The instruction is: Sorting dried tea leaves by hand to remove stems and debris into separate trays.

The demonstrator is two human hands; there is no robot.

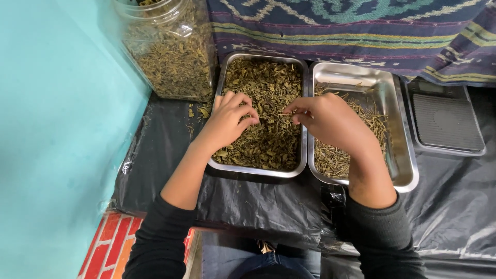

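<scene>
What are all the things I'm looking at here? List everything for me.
left tray: one, silver metal, centre, full of green-brown dried leaves
right tray: one, silver metal, beside it, partly covered with thin stems
stem: one, pale, pinched over the left tray
jar: one, clear, top left, holds dried leaves
scale: one, grey, far right
plastic sheet: one, black, under the trays
cloth: one, striped purple and green, behind
wall: turquoise, left
left hand: in the leaves
right hand: pinching the stem
</scene>
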